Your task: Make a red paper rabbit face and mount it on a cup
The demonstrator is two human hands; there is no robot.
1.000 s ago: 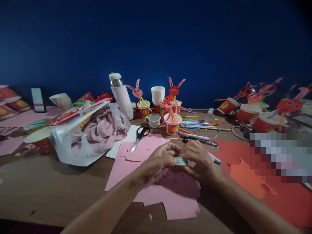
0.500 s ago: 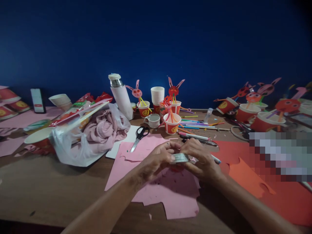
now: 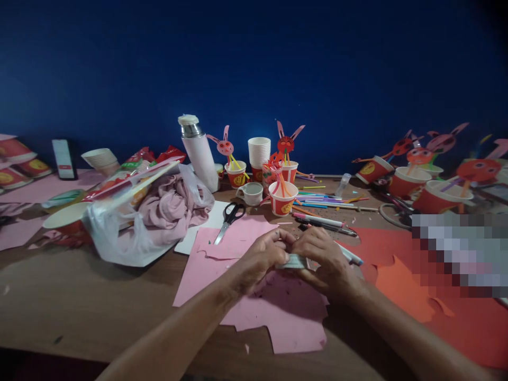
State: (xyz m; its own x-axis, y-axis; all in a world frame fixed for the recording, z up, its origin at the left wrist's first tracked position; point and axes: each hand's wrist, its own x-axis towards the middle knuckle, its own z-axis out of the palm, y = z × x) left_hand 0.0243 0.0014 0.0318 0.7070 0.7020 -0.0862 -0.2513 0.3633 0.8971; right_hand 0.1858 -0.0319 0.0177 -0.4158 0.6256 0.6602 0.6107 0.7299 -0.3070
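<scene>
Both my hands meet over the pink paper (image 3: 246,317) in the middle of the table. Between them is a small pale greenish-white band (image 3: 292,261), which looks like a tape roll seen edge-on. My left hand (image 3: 270,254) pinches its left end with bent fingers. Curled over its right end, my right hand (image 3: 323,259) closes on it too. Some fingertips are hidden behind the band. Black-handled scissors (image 3: 232,214) lie on the paper's far part, and markers (image 3: 321,221) are just beyond my right hand.
Red and orange paper (image 3: 405,291) covers the right side. Paper cups with rabbit figures (image 3: 282,193) stand at the back. A mug (image 3: 252,193), a leaning white thermos (image 3: 200,159) and a plastic bag (image 3: 123,243) are to the left. Drinking straws (image 3: 329,201) lie behind the markers.
The view has shifted slightly. The pale band stays between my hands and has turned a little, and my fingers have moved slightly around it.
</scene>
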